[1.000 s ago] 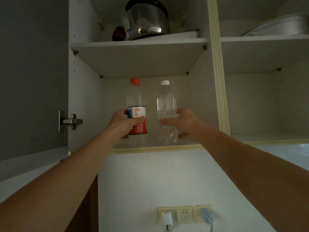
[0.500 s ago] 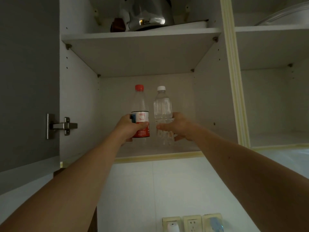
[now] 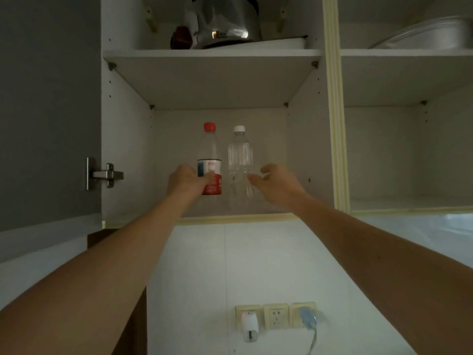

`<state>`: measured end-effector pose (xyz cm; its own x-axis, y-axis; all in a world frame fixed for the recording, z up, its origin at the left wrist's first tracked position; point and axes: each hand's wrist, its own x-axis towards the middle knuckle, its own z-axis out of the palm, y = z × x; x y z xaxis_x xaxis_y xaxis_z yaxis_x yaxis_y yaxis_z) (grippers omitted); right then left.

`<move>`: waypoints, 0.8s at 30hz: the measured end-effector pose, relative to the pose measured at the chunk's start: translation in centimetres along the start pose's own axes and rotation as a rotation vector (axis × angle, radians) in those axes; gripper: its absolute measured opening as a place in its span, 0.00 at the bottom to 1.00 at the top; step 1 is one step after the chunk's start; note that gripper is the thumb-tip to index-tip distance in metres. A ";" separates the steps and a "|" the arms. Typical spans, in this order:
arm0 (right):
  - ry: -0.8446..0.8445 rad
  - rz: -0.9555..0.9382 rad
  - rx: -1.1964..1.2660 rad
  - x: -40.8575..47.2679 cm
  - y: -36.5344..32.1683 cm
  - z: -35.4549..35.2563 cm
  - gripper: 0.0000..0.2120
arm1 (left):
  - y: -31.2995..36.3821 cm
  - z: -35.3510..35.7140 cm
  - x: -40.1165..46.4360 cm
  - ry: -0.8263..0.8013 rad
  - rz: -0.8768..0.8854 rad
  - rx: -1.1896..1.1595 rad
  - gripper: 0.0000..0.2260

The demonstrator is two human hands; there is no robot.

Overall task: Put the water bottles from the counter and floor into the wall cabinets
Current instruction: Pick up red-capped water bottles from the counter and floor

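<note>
We have two bottles standing upright on the lower shelf of the open white wall cabinet (image 3: pixel 128 155), near the middle and toward the back wall, just beside each other. The clear plastic bottle with red cap and red-and-white label (image 3: pixel 209 162) is on the left; our left hand (image 3: pixel 184 179) is wrapped around its label part, thumb across the front. The clear plastic bottle with white cap and no label (image 3: pixel 239 160) is on the right. Our right hand (image 3: pixel 275 184) is just beside it with fingers loosened and spread, holding nothing; if a fingertip touches the bottle we cannot tell.

We judge both bottles as light and thin-walled, so they dent under a hard squeeze and tip easily when bumped. How much water is in them we cannot tell. The smooth plastic may slip; the label band or the ribbed middle gives the best hold, not the narrow neck.
</note>
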<state>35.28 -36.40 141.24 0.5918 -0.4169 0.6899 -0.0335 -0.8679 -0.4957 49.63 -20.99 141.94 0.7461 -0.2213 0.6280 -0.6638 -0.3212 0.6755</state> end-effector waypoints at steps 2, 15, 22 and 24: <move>0.053 -0.056 -0.018 -2.2 0.0 -1.9 0.17 | 1.5 -1.1 -2.4 0.141 0.041 -0.014 0.17; 0.001 0.029 0.353 -23.1 4.7 -5.9 0.26 | 6.5 -0.7 -25.8 -0.032 0.177 -0.249 0.21; -0.089 0.226 0.288 -39.2 9.3 -5.0 0.26 | 0.4 1.8 -39.5 -0.297 0.128 -0.151 0.22; -0.108 0.222 0.212 -44.8 10.2 -4.9 0.25 | -2.0 2.8 -44.0 -0.415 0.117 -0.196 0.19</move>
<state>4.42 -27.87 107.88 0.6714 -0.5484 0.4985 -0.0089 -0.6786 -0.7345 18.26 -13.21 111.86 0.5971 -0.6077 0.5236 -0.7120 -0.1009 0.6949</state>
